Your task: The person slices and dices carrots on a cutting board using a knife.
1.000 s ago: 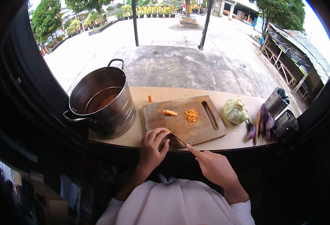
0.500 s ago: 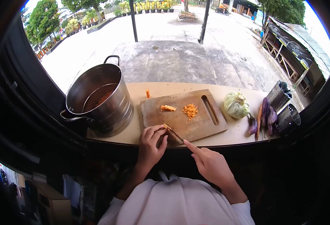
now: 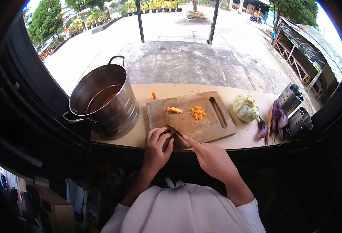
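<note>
My right hand (image 3: pixel 209 157) grips a knife (image 3: pixel 176 131), its index finger stretched along the top of the blade. The blade tip is right beside the fingers of my left hand (image 3: pixel 158 145), which are curled at the near left edge of the wooden cutting board (image 3: pixel 159 120). Those fingers hold a carrot piece, now mostly hidden by the fingers and the blade. Farther up the board lie cut carrot sticks (image 3: pixel 174 110) and a small heap of diced carrot (image 3: pixel 197 113).
Left of the board stands a large steel pot (image 3: pixel 130 108). A short carrot piece (image 3: pixel 154 95) sits on the table behind the board. To the right are a cabbage (image 3: pixel 245 108), purple eggplants (image 3: pixel 281 119), a carrot (image 3: pixel 269 124) and perforated metal holders (image 3: pixel 300 124).
The knife and my right hand have shifted left and slightly away from me, bringing the blade over the carrot piece. My left hand stays nearly still. A motorcycle outside has moved right.
</note>
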Available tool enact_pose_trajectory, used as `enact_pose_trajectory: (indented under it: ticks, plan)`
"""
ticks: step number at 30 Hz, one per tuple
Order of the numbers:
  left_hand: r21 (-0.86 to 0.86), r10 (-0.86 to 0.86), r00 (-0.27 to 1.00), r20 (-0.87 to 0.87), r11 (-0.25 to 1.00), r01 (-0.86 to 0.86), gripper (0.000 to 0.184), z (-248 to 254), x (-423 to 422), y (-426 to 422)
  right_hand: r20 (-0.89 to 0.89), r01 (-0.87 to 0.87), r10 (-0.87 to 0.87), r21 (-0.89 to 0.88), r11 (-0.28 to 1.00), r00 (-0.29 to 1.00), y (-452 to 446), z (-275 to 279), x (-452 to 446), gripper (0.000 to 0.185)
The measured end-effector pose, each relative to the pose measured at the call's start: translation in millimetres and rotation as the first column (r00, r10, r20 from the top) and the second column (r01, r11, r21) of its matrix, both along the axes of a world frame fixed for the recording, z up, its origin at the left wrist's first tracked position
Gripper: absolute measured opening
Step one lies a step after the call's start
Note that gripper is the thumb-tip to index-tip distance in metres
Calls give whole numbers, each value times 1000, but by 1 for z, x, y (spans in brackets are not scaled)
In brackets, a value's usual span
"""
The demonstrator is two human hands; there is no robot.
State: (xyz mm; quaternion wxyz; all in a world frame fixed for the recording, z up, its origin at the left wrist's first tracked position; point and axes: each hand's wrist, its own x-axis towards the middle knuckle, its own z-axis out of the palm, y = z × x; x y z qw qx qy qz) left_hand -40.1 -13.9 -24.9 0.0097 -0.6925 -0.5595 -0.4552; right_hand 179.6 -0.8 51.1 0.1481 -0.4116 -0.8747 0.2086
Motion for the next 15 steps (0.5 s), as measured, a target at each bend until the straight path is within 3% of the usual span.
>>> enact_pose_trajectory:
  ticks: [11,15]
  plan:
    - [18,10,1000,10,1000,-10,22,-2,1,2,133,87,-72,-113,990,988,-30,24,31,54]
    - [18,11,1000,9,1000,-11,22,-3,1,2,-28,79,-81,-68,995,996,-28,15,31,55]
